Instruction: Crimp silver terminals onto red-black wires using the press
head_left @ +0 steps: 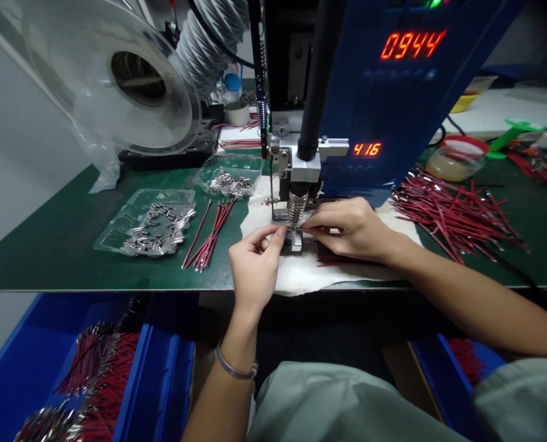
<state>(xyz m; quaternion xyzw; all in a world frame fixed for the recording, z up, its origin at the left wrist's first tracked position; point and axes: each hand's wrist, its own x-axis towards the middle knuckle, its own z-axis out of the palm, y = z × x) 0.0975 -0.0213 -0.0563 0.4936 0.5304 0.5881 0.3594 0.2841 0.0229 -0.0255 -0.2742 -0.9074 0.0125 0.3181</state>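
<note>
My left hand [256, 265] is closed in a pinch at the left side of a small metal fixture [296, 241]. Whatever sits between its thumb and forefinger is too small to make out. From the right, my right hand [349, 228] pinches close to the same fixture, its fingertips just under the spring-wrapped tip [297, 209] of the blue machine [365, 104]. Its held piece is hidden by the fingers. Red and black wires [335, 256] lie beneath my right hand on a white cloth [301, 279].
Two clear trays of small metal sleeves, one nearer [112, 236] and one farther [202, 175], stand left, beside a few wires [215, 233]. A large wire pile [452, 215] lies right. Blue bins [137, 374] sit below the table edge. A clear reel [84, 67] hangs upper left.
</note>
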